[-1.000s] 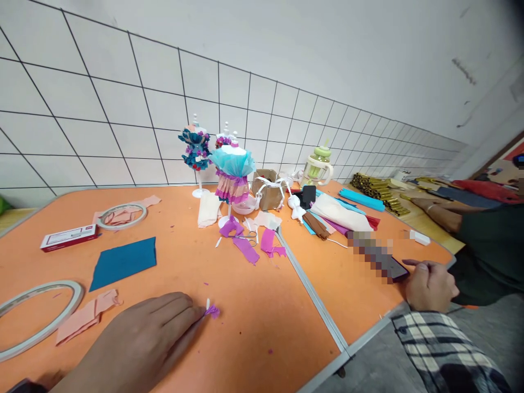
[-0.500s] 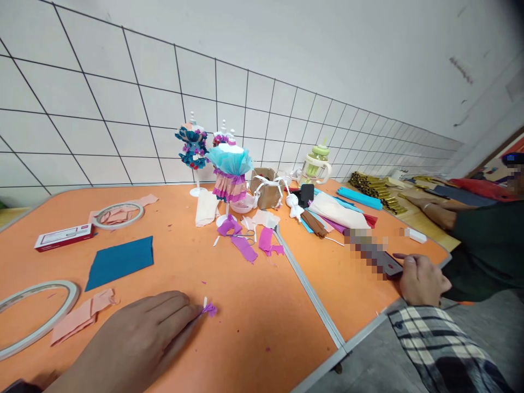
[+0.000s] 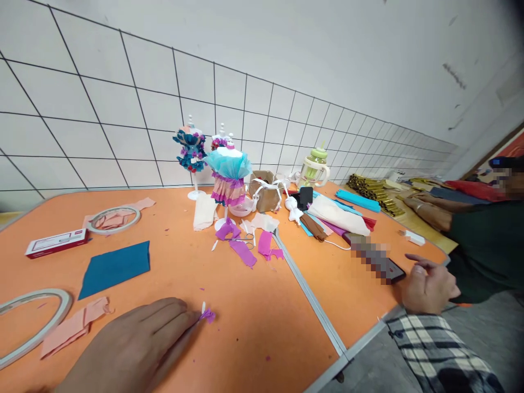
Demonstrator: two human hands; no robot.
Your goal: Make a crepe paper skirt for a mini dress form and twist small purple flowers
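My left hand [image 3: 141, 341] rests on the orange table with its fingers pressed together, closed on a small gathered piece of purple crepe paper [image 3: 209, 315]; a short white strip [image 3: 203, 307] stands up beside the fingertips. My right hand [image 3: 429, 287], in a plaid sleeve, is by the right table edge. Its index finger is stretched out near the end of a phone [image 3: 393, 272], the other fingers are curled, and nothing is held. Purple paper pieces [image 3: 243, 254] and small scissors [image 3: 249, 238] lie mid-table. A blue paper sheet [image 3: 117, 268] and folded peach strips [image 3: 76, 327] are near my left hand.
Small dress-form stands [image 3: 227, 164] with paper ruffles stand by the wall. Behind lie a brown box [image 3: 265, 194], a green-lidded bottle [image 3: 314, 169] and paper rolls [image 3: 338, 214]. Tape rings [image 3: 61, 305] and a red-white box [image 3: 57, 243] are left. A co-worker's arm [image 3: 429, 210] reaches in right.
My right index finger has moved off the phone's end, slightly to the right. My left hand keeps its hold on the purple paper. The view has shifted a little.
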